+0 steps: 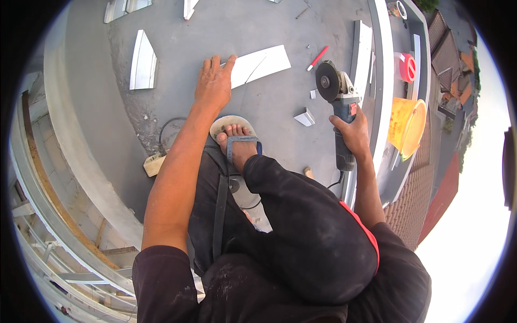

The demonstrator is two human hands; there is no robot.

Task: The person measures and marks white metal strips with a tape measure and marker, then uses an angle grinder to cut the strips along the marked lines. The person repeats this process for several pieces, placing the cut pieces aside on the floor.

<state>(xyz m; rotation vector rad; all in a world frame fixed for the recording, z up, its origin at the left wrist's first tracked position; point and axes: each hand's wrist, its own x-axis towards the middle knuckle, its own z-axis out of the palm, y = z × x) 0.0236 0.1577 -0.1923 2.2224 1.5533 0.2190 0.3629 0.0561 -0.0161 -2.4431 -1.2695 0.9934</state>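
Observation:
My left hand [214, 83] holds the left end of a white trim piece [264, 64], its fingers bent over the end. A thin dark line runs slantwise across this piece, which lies on the grey concrete floor. My right hand [353, 129] is wrapped round the body of an angle grinder [344, 105]. The grinder stands upright in view, its dark disc [327, 81] at the far end, apart from the trim piece. Whether the disc is turning, I cannot tell. My sandalled foot [237, 140] is planted near the trim piece.
A red marker [318, 58] and a small white offcut [305, 117] lie near the grinder. Another white trim piece [144, 62] is at left. Beyond a low ledge [383, 70] at right stands a yellow bucket [404, 126]. A cord runs from the grinder. Metal framing [32, 177] lies below left.

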